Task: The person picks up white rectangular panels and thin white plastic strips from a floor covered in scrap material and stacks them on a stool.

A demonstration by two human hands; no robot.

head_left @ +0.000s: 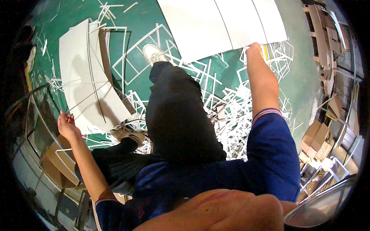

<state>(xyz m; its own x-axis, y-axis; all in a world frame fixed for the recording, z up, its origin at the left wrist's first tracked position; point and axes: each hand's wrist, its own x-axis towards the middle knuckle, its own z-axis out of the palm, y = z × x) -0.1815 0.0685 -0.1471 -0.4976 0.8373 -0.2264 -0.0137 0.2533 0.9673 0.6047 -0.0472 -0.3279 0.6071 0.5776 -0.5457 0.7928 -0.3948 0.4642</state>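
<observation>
From where I sit, far off, I see the right hand right of the middle, near the top. It grips the low edge of a big white sheet, though its fingertips are hidden from me. The sheet fills the top middle of the frame, and two dark lines run across it.

The left hand is at the left side. Its fingers are loose and a bit bent, not in a fist. A thin line runs up to them, but I can't tell if they pinch it. Just beside that hand, a pile of white panels lies in the upper left.

A pale shoe stands between the pile and the sheet. Lots of thin white strips lie in a messy heap in the middle, on a green floor. Brown boards are stacked at the upper right, with a cardboard box below them.
</observation>
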